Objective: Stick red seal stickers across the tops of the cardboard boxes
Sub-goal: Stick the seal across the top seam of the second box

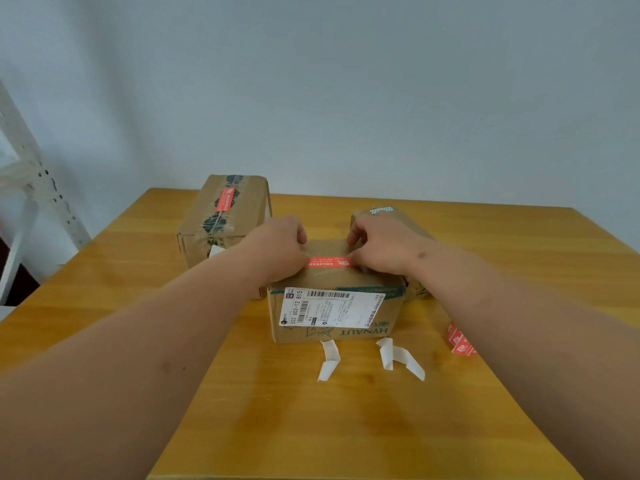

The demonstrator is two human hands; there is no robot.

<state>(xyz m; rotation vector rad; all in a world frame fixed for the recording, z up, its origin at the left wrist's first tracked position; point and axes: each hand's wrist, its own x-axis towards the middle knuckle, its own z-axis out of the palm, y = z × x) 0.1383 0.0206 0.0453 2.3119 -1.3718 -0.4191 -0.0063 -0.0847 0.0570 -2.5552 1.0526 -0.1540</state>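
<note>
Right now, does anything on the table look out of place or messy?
Only minor litter: two curled white backing strips lie loose on the table before the front box, likely peeled from stickers. The red sticker under both hands looks straight.

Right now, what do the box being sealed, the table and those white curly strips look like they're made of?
The front box looks like brown corrugated cardboard, matte, with creased edges. The table seems to be varnished yellowish wood or a wood-look laminate: grain and soft glare. The white strips look like thin paper backing, curled, possibly waxed.
</note>
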